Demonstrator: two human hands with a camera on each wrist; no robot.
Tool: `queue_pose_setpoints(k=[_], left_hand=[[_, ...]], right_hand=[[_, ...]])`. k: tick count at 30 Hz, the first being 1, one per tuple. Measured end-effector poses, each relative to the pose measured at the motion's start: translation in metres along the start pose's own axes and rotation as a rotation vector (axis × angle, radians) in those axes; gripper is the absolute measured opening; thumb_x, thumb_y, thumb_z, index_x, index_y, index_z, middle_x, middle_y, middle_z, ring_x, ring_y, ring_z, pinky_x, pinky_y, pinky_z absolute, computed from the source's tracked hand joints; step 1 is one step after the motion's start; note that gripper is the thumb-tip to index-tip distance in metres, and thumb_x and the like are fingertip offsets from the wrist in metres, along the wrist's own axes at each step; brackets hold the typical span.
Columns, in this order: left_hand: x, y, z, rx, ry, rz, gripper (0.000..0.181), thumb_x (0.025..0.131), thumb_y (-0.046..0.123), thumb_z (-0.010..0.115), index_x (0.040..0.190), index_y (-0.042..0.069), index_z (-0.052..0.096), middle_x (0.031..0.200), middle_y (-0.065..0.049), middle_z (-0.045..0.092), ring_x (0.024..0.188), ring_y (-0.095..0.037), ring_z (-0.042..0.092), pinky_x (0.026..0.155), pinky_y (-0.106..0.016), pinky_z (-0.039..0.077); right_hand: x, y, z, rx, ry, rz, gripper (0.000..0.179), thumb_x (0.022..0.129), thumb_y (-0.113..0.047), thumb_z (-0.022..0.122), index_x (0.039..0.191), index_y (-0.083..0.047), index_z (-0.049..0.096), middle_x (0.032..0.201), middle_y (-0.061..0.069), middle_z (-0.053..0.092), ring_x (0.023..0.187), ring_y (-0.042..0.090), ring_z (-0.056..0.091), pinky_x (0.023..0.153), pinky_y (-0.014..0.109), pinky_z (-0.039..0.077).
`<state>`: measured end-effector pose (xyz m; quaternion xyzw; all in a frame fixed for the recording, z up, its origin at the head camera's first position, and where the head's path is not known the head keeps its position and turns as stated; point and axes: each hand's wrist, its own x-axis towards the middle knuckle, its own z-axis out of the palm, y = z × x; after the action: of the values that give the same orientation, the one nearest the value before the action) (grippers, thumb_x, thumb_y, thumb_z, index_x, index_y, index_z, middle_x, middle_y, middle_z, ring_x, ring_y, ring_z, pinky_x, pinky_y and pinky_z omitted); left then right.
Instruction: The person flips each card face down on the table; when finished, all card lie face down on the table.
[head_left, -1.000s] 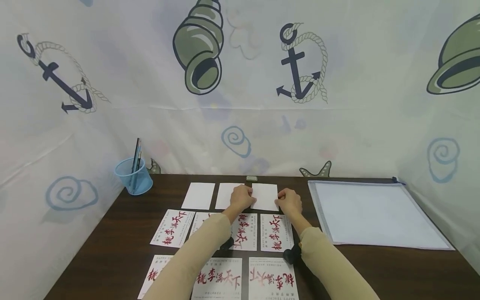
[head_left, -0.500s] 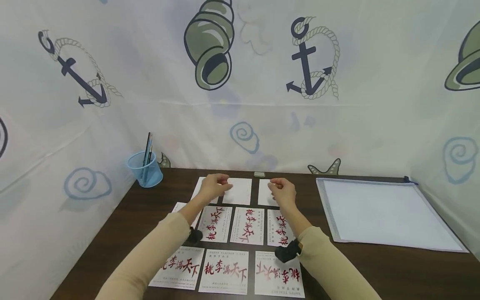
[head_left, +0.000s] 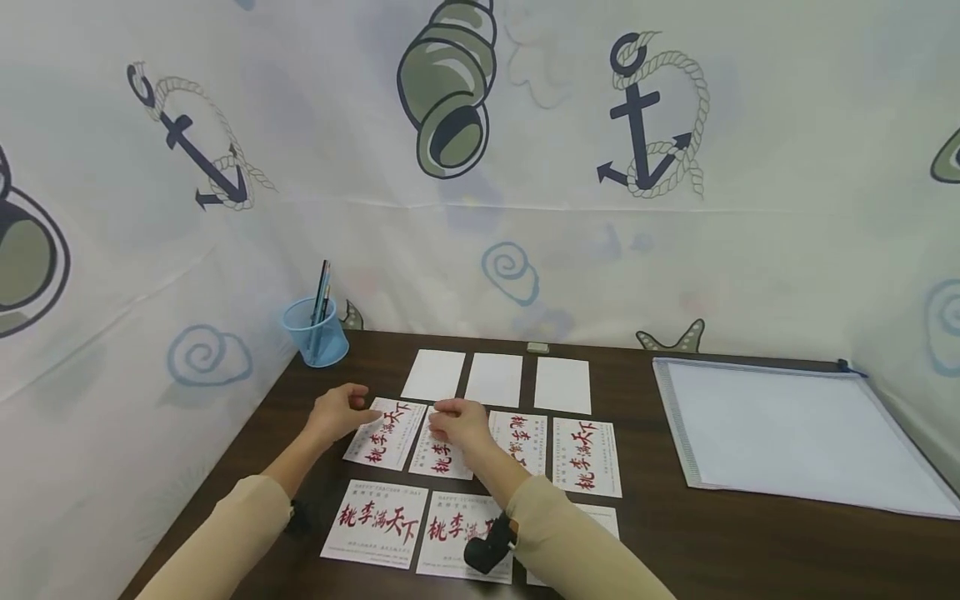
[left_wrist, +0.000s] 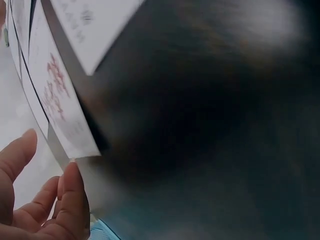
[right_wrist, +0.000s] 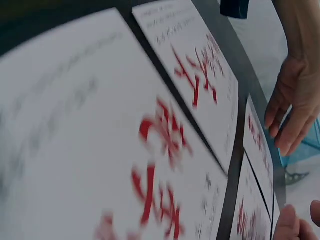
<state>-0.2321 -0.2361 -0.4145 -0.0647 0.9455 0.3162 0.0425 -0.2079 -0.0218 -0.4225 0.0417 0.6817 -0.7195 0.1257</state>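
In the head view my left hand (head_left: pixel 341 414) is at the upper left edge of the leftmost middle-row card (head_left: pixel 386 437), white with red Chinese characters. Its thumb stands apart from its fingers, also in the left wrist view, where the fingertips are near a card's corner (left_wrist: pixel 82 145). My right hand (head_left: pixel 462 425) hovers over the second card (head_left: pixel 441 457) in that row and hides part of it. Neither hand holds anything. Two more printed cards, the third (head_left: pixel 519 442) and the rightmost (head_left: pixel 585 458), lie to the right.
Behind lie three blank white cards (head_left: pixel 493 379). A front row of printed cards (head_left: pixel 375 521) is partly covered by my right forearm. A blue cup (head_left: pixel 317 337) with pens stands back left, a large white pad (head_left: pixel 802 433) lies right, and a small grey block (head_left: pixel 537 347) sits at the back edge.
Both hands have left the blank cards at the back and moved left and nearer, to the two left cards of the middle row. The head view has swung left.
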Motion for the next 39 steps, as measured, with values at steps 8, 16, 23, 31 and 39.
queue_pose_setpoints(k=[8, 16, 23, 31, 39], left_hand=[[0.001, -0.006, 0.004, 0.035, -0.018, -0.007, 0.056, 0.08, 0.018, 0.074, 0.126, -0.004, 0.051, 0.115, -0.024, 0.057, 0.096, -0.034, 0.054, 0.085, -0.047, 0.047], [0.001, -0.006, 0.007, 0.04, -0.019, -0.006, 0.053, 0.079, 0.013, 0.074, 0.125, -0.004, 0.053, 0.116, -0.024, 0.058, 0.099, -0.034, 0.054, 0.087, -0.047, 0.046], [-0.001, -0.007, 0.006, 0.026, -0.009, -0.009, 0.047, 0.078, 0.01, 0.074, 0.119, -0.004, 0.057, 0.108, -0.021, 0.059, 0.092, -0.031, 0.054, 0.083, -0.045, 0.046], [-0.001, -0.008, 0.008, -0.023, -0.013, -0.028, 0.044, 0.078, 0.01, 0.074, 0.117, -0.002, 0.059, 0.105, -0.018, 0.06, 0.09, -0.028, 0.054, 0.081, -0.04, 0.048], [0.003, -0.012, 0.005, -0.01, 0.003, -0.026, 0.044, 0.079, 0.01, 0.074, 0.118, -0.001, 0.059, 0.106, -0.018, 0.061, 0.09, -0.029, 0.055, 0.083, -0.041, 0.048]], right_hand=[[-0.002, 0.002, 0.019, -0.023, 0.006, 0.033, 0.038, 0.087, 0.0, 0.059, 0.124, 0.008, 0.054, 0.102, 0.014, 0.062, 0.092, 0.024, 0.064, 0.077, 0.024, 0.053], [-0.003, 0.003, 0.028, 0.042, 0.034, 0.081, 0.04, 0.087, 0.004, 0.056, 0.126, 0.011, 0.05, 0.112, 0.02, 0.058, 0.096, 0.024, 0.061, 0.085, 0.03, 0.051], [0.001, 0.003, 0.032, 0.11, 0.05, 0.113, 0.039, 0.085, 0.008, 0.056, 0.123, 0.013, 0.051, 0.111, 0.024, 0.058, 0.094, 0.025, 0.062, 0.085, 0.033, 0.052], [0.003, 0.003, 0.038, 0.152, 0.081, 0.15, 0.039, 0.086, 0.009, 0.055, 0.125, 0.012, 0.05, 0.111, 0.024, 0.057, 0.086, 0.02, 0.062, 0.078, 0.026, 0.054], [0.006, 0.001, 0.043, 0.14, 0.109, 0.135, 0.04, 0.088, 0.007, 0.054, 0.127, 0.011, 0.049, 0.112, 0.025, 0.058, 0.084, 0.019, 0.065, 0.074, 0.023, 0.054]])
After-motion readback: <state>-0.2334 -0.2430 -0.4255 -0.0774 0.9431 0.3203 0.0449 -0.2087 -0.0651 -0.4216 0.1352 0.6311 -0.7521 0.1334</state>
